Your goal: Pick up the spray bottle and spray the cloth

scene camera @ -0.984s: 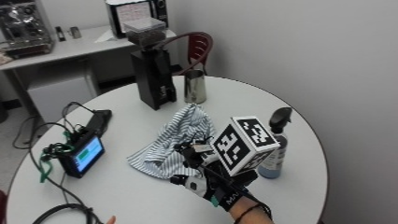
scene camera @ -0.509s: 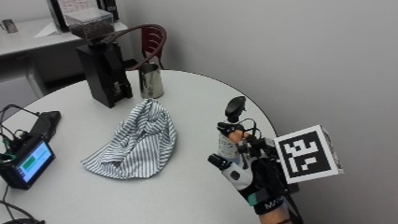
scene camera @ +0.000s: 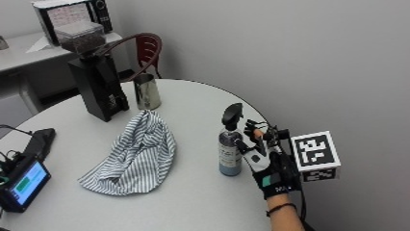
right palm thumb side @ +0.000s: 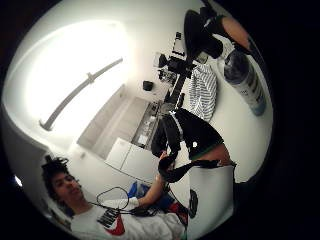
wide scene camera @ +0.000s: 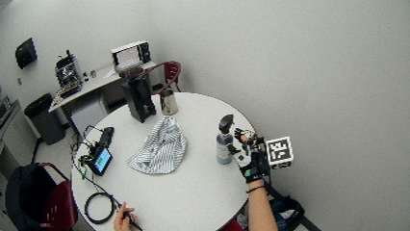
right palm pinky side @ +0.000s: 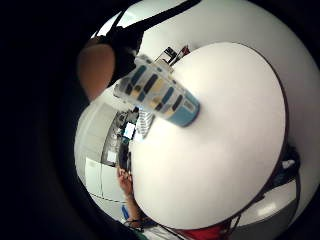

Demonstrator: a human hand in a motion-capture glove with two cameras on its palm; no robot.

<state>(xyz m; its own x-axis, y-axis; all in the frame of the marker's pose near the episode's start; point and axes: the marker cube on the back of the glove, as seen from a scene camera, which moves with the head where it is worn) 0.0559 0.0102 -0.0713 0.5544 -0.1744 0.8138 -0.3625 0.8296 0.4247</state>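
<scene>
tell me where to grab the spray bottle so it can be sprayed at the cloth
Grip the spray bottle around its narrow neck, just under the black trigger head, coming from the table-edge side where the gloved right hand already is. It stands upright, and the striped cloth lies on the opposite side of it. That grip probably leaves a finger free for the trigger, though which way the nozzle points is unclear.

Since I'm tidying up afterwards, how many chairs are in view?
2. One dark red chair stands behind the round table, near the black grinder. Another red chair sits at the near left with a black bag. Others may be hidden.
</scene>
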